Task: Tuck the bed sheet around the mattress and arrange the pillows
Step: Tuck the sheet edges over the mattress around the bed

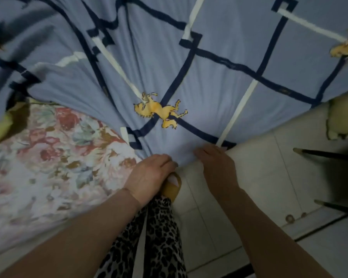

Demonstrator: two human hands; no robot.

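A blue bed sheet (209, 73) with dark grid lines, white stripes and yellow animal prints covers the far and right part of the bed. Its corner is gathered into tight folds at the near corner of the mattress (48, 161), whose floral surface lies bare on the left. My left hand (149, 175) grips the bunched corner of the sheet, fingers curled down over the mattress corner. My right hand (217, 163) lies on the sheet's edge just to the right, fingers fairly straight and pointing left. No pillows are in view.
White floor tiles (259, 177) run along the bed's right side. Two dark furniture legs (321, 153) reach in from the right. A yellow slipper (172, 187) and leopard-print trousers (159, 237) show below my hands. Yellow fabric (0, 127) lies at the left edge.
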